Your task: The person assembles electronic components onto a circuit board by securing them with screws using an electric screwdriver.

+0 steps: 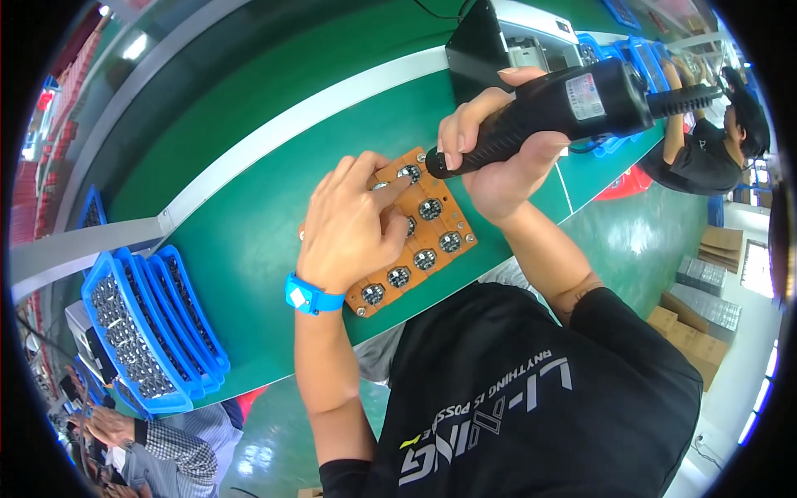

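Driver clamped aslant in our right hand; that tilt could skid it into our left hand, fingers apart on the board, near the bench's front edge.

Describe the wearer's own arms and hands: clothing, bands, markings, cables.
Left hand and right hand are both ungloved. The left wrist wears a bright blue band with a pale square patch; no cable shows on it. Black short sleeves on both arms. Faint dark line near the right elbow: mark or crease, can't tell.
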Demonstrator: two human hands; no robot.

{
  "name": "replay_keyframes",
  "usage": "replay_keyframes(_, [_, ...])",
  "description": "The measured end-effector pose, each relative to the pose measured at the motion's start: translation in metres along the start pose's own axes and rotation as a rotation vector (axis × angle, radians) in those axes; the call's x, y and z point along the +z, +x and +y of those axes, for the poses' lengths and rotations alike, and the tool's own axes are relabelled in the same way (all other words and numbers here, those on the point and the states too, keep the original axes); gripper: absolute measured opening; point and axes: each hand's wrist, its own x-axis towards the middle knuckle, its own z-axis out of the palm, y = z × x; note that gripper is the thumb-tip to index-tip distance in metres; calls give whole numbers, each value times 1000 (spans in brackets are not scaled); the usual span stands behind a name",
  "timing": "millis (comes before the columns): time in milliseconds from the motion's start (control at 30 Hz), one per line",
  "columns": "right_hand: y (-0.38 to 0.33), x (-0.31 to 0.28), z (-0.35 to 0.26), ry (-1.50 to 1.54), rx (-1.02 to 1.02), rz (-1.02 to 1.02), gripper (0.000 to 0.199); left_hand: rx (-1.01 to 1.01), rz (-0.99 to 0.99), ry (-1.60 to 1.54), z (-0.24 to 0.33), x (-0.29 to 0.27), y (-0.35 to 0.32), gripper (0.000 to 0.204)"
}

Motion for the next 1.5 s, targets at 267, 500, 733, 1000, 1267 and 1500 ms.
replay_keyframes(267, [-1,10,8,-40,2,-4,79,5,23,-20,-1,-1,-1,31])
replay_keyframes(500, [-5,11,16,-24,-28,-52,77,16,29,-22,-2,-1,-1,31])
replay_keyframes(733, [7,17,24,52,-38,-148,53,-22,-13,-17,-4,3,-2,33])
replay_keyframes(1000, [10,17,26,31,-14,-99,52,-8,-6,5,5,2,2,33])
replay_keyframes(1267, [20,-25,-56,-89,-77,239,107,16,13,9,6,0,0,31])
replay_keyframes(1500, [29,-91,-63,-310,-207,304,90,11,-5,7,7,0,6,28])
